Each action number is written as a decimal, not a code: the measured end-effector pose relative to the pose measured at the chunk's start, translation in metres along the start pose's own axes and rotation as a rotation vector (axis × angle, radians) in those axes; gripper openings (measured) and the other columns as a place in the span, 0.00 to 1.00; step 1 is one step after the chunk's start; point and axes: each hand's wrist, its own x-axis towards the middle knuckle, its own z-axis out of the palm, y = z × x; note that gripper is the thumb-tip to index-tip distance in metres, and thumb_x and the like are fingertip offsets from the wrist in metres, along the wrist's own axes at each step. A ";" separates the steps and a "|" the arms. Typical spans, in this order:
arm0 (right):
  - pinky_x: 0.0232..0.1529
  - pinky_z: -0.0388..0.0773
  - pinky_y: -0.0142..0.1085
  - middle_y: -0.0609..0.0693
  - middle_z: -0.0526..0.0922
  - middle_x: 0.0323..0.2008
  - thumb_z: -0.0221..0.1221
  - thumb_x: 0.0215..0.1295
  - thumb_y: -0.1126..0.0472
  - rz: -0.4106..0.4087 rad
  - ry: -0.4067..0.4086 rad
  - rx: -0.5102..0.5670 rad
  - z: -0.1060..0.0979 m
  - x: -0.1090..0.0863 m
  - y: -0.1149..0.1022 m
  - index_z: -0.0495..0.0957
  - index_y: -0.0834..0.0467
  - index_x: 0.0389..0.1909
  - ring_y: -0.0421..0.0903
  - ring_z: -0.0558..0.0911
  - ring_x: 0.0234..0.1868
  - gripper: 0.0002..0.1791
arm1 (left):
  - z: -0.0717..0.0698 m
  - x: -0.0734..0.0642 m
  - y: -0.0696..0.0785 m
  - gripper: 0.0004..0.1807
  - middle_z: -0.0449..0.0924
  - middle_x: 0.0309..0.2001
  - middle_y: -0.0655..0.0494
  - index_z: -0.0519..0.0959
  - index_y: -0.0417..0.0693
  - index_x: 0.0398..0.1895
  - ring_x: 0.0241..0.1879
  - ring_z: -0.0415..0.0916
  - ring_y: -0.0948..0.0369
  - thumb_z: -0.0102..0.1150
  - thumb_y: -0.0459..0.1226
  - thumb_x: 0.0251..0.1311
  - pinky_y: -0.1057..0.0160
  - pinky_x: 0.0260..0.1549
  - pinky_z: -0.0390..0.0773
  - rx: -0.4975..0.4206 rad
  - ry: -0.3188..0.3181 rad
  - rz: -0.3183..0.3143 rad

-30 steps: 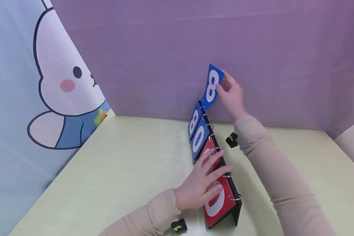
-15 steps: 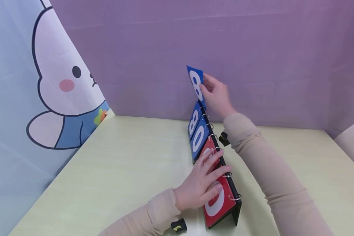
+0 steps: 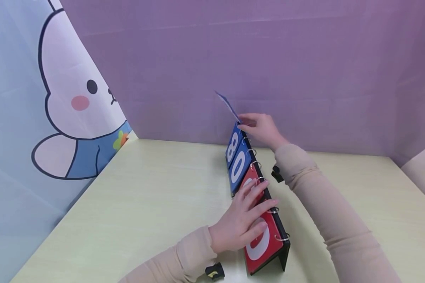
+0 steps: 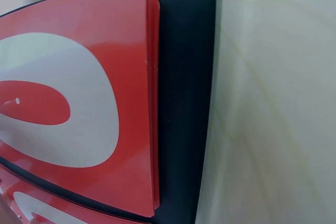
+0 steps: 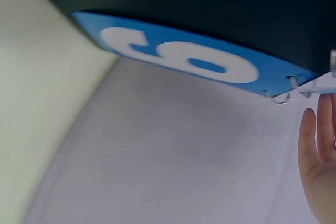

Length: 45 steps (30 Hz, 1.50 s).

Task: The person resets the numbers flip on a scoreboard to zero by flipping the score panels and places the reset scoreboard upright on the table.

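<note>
A flip scoreboard stands like a tent on the table, with blue cards (image 3: 237, 165) at its far half and red cards (image 3: 269, 249) nearer, hung by metal rings on a black stand (image 3: 283, 255). My left hand (image 3: 239, 224) rests on the red cards with fingers spread, partly covering their white zeros. One blue card (image 3: 226, 104) at the far end stands up off its rings, seen almost edge-on. My right hand (image 3: 262, 127) is right at its base, with fingers stretched out behind it. A blue card with a white numeral (image 5: 207, 61) hangs behind the stand in the right wrist view.
The scoreboard stands on a pale yellow table (image 3: 163, 196). A purple cloth (image 3: 184, 70) hangs behind it, and a blue cloth with a cartoon animal (image 3: 78, 129) is at the left. Black wrist straps (image 3: 214, 271) show under the sleeves.
The raised blue card has swung left over the rings, from its number facing me to nearly edge-on. My right hand went left, then down toward the rings; my left hand stays put.
</note>
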 end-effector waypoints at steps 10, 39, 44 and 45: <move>0.50 0.78 0.45 0.57 0.85 0.45 0.61 0.62 0.59 -0.104 -0.015 -0.168 0.008 0.002 0.008 0.84 0.60 0.43 0.52 0.82 0.47 0.12 | -0.001 0.000 0.000 0.29 0.37 0.75 0.53 0.58 0.56 0.70 0.74 0.32 0.52 0.43 0.45 0.66 0.45 0.70 0.48 -0.050 -0.016 -0.031; 0.65 0.63 0.49 0.60 0.75 0.58 0.49 0.71 0.53 -0.011 -0.052 0.144 0.007 -0.010 0.033 0.76 0.64 0.54 0.55 0.71 0.61 0.21 | 0.001 0.000 -0.001 0.27 0.39 0.75 0.51 0.57 0.56 0.70 0.74 0.33 0.52 0.38 0.48 0.68 0.47 0.70 0.50 -0.033 0.006 -0.010; 0.61 0.69 0.43 0.49 0.78 0.51 0.42 0.75 0.54 0.193 -0.140 0.692 0.017 -0.032 0.056 0.73 0.58 0.53 0.47 0.74 0.56 0.18 | 0.002 -0.002 -0.001 0.27 0.38 0.75 0.53 0.57 0.57 0.70 0.74 0.33 0.52 0.37 0.48 0.69 0.47 0.70 0.50 -0.021 0.004 -0.007; 0.59 0.70 0.40 0.46 0.78 0.49 0.41 0.75 0.54 0.228 -0.174 0.793 0.020 -0.037 0.062 0.74 0.55 0.51 0.45 0.74 0.54 0.17 | 0.002 -0.002 -0.001 0.27 0.37 0.75 0.53 0.57 0.57 0.70 0.74 0.33 0.52 0.39 0.47 0.68 0.47 0.70 0.50 -0.029 0.001 -0.012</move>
